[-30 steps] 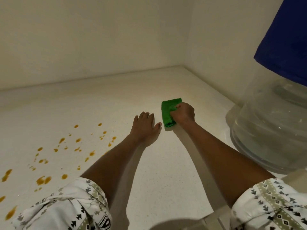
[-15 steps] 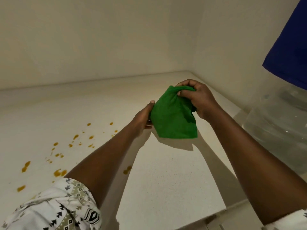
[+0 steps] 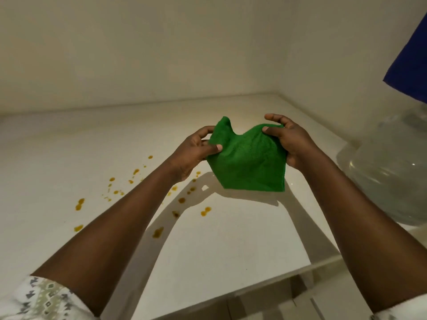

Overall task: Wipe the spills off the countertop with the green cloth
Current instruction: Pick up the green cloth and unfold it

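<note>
Above the surface (image 3: pixel 231 245), both hands, left (image 3: pixel 193 153) and right (image 3: pixel 292 144), grip the cloth (image 3: pixel 248 162) by its top corners, spills (image 3: pixel 159 232) at 7 o'clock not yet wiped.

- No text, label, brand, number or sign can be read anywhere in the view.
- The patterned sleeve (image 3: pixel 44 299) carries only small triangles and diamonds, no letters.
- The clear water bottle (image 3: pixel 390 172) at the right shows no label on the part in view.
</note>
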A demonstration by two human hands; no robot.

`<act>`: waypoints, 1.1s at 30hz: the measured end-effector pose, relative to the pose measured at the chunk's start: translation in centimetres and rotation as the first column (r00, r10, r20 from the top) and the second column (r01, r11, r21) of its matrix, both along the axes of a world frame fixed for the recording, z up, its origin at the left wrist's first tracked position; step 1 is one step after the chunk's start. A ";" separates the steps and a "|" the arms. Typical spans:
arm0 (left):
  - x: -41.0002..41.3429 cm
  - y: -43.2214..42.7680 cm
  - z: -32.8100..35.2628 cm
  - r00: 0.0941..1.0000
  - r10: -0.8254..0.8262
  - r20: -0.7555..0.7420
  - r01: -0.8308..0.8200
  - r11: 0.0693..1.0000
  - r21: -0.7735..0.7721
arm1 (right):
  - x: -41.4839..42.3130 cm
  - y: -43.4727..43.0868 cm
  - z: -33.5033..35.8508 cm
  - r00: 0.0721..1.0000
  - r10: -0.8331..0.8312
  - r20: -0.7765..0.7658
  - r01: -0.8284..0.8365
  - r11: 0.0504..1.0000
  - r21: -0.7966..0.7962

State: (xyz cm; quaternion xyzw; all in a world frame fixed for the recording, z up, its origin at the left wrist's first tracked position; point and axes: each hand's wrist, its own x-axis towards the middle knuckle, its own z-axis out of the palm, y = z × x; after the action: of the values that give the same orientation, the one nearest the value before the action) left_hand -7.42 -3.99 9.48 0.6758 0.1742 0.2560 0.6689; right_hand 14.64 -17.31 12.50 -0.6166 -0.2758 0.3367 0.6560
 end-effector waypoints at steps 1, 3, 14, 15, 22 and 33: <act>-0.7 -0.6 0.1 1.000 -0.009 -0.002 0.009 1.000 0.029 | -0.6 -0.3 -0.2 1.000 -0.001 0.009 0.002 0.999 -0.033; -2.0 -1.7 0.1 1.000 -0.010 0.008 0.009 0.997 0.072 | -1.6 -1.0 -0.8 0.998 -0.006 0.064 0.012 0.994 -0.107; -3.0 -8.3 4.7 0.997 -0.077 -0.003 0.072 0.923 0.377 | -5.2 -7.8 0.2 0.910 0.227 0.348 -0.166 0.966 -0.196; -2.8 -8.8 5.3 0.996 -0.088 -0.022 0.089 0.903 0.420 | -5.5 -8.0 0.5 0.914 0.236 0.332 -0.219 0.972 -0.088; -2.5 -10.7 6.7 0.999 0.043 0.011 -0.044 0.912 0.407 | -6.0 -8.7 1.0 0.850 0.468 0.243 -0.494 0.867 0.059; -2.9 -13.5 5.4 0.954 0.264 -0.144 -0.212 0.931 0.299 | -5.4 -10.0 1.8 0.820 0.418 0.390 -0.447 0.894 -0.018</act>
State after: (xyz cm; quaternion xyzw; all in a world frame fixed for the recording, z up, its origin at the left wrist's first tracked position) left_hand -10.33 -17.46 14.84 0.7578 0.2774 0.2947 0.5118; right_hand 9.25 -27.31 14.30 -0.5666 -0.5439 0.3389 0.5180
